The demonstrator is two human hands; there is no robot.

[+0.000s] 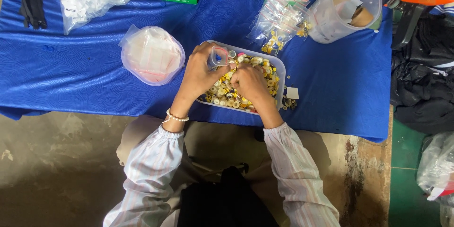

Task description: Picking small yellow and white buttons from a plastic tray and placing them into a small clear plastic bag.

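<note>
**Both hands in the button tray, a small clear bag pinched in the left**

The left hand [201, 68] is clenched around a small clear zip bag [218, 57], held upright just above the far-left corner of the white tray [282, 68]. The right hand [249, 83] is curled knuckles-up over the buttons [222, 92] just beside that bag; its fingertips are hidden, so I cannot tell whether it has pinched a button or is empty.

Risks, as I judge them: the bag's mouth is narrow and slack, so a button fed in blind could glance off the lip and drop back, or over the tray wall. A few loose buttons [288, 102] already lie on the blue cloth [71, 66] to the right of the right hand. The tray also sits near the table's front edge, so a push from either wrist could tip it.

Count: one tray, one held bag, one lidded tub of bags [152, 54] left of the grip, one clear jug [347, 7] far right, and a heap of filled bags [279, 24]. The buttons are too many to count.
</note>
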